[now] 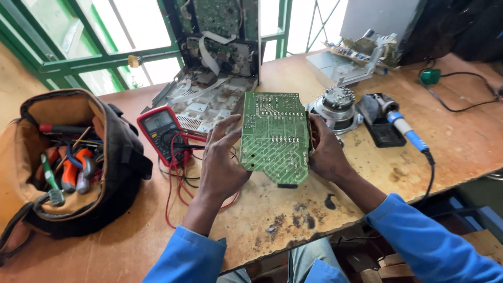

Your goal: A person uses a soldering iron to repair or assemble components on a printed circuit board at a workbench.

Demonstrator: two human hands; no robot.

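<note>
At the middle of the frame a green circuit board (273, 137) stood nearly upright above the counter (461, 141), its soldered side facing the camera. The left hand (222, 162) pinched the board's left edge, thumb and fingertips pressed on it near the upper corner. The right hand (326, 149) clasped the right edge, its fingers mostly hidden behind the board, so the board sat squarely between both grips. Just left of the left hand lay a red meter (161, 131) with red and black leads (181, 178) trailing under the wrist. A tool bag (73, 167) sat at the far left, and a blue-handled soldering iron (406, 131) rested to the right.
</note>
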